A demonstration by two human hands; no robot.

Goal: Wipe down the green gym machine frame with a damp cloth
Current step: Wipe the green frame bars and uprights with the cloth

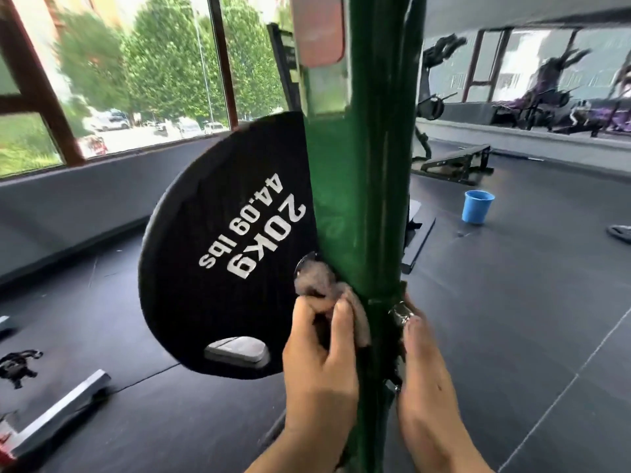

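Observation:
A green upright post (pixel 362 186) of the gym machine frame runs down the middle of the head view. My left hand (pixel 321 363) grips a bunched grey-brown cloth (pixel 321 285) and holds it against the post's left side, next to a black 20 kg weight plate (pixel 222 254). My right hand (pixel 426 380) lies along the post's right side with straight fingers, the fingertips by a metal bolt (pixel 401 312).
A blue bucket (pixel 477 206) stands on the dark rubber floor to the right. A low black bench (pixel 450 162) and other machines stand farther back by the mirror wall. Large windows fill the left wall. A grey metal bar (pixel 58 414) lies on the floor at lower left.

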